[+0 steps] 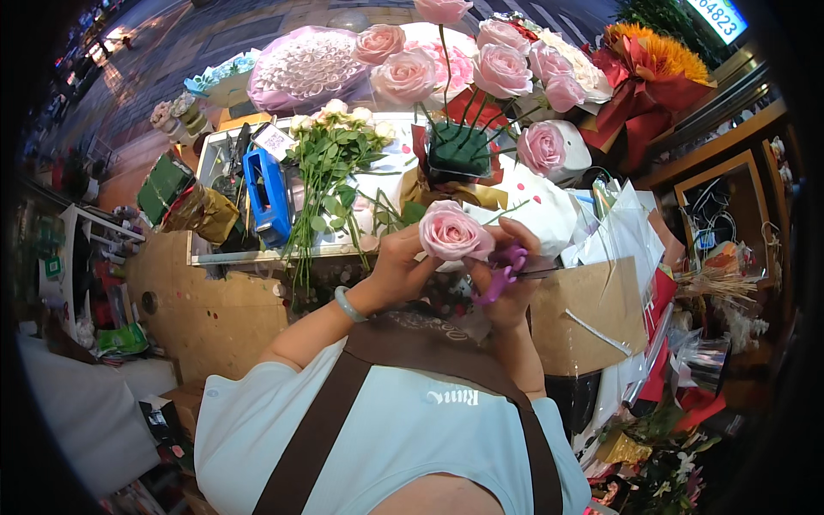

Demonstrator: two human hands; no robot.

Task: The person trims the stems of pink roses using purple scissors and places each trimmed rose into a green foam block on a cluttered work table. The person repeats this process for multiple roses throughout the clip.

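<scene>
My left hand (396,264) holds a pink rose (454,232) by the underside of its bloom, in front of my chest. Purple-handled scissors (505,273) are in my right hand (512,302), close beside the rose, with the blades pointing right. Most of the rose's stem is hidden by the bloom and fingers. Just beyond my hands stands a dark green floral foam block (458,154) in a wrapped container. Several pink roses (502,71) stick up from it on stems of differing height, and one rose (541,148) leans out to the right.
A bunch of pale roses (341,135) lies left of the foam, beside a blue tape dispenser (267,199). Wrapped bouquets (306,67) line the table's far side. Another green foam block (164,187) sits at left. Wrapping sheets (618,225) and cardboard (589,318) stand at right.
</scene>
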